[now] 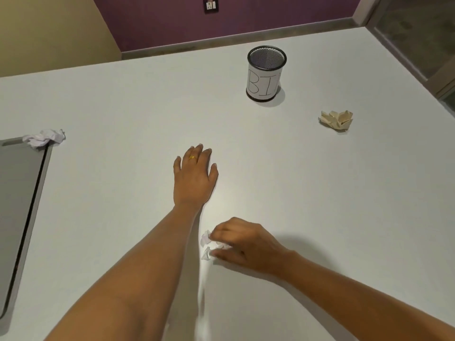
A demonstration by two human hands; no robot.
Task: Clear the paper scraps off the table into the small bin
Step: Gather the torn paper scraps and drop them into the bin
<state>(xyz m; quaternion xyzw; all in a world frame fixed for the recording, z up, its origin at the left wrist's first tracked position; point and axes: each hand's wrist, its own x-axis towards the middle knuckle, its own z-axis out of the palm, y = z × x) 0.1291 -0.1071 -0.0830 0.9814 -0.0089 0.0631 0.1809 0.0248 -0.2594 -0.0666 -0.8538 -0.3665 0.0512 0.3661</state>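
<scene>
Head view: the white scrap [206, 244] sits near the front middle of the table [344, 193], caught in the right hand [243, 244]. The fingers and thumb curl in on it from the right and pinch it. Only its left edges poke out past the fingertips, and the rest is hidden under the hand. This part of the picture is blurred, so I cannot tell whether the paper is lifted or touching the tabletop.

The left hand [194, 178] lies farther out, palm down on the table with fingers straight and slightly spread. It holds nothing. A gold ring [192, 157] shows on one finger.

The small bin [266, 74] stands upright toward the far side, well apart from both hands. It is a dark mesh cup wrapped in white paper with the letters "BI" showing — anything after them curves out of sight. Its inside is too dark to read.

A cream scrap [336, 120] lies to the right of the bin. A pale lilac scrap [45, 138] rests at the far corner of a grey slab [19, 193] on the left, which the frame edge cuts off — what it is cannot be made out.
</scene>
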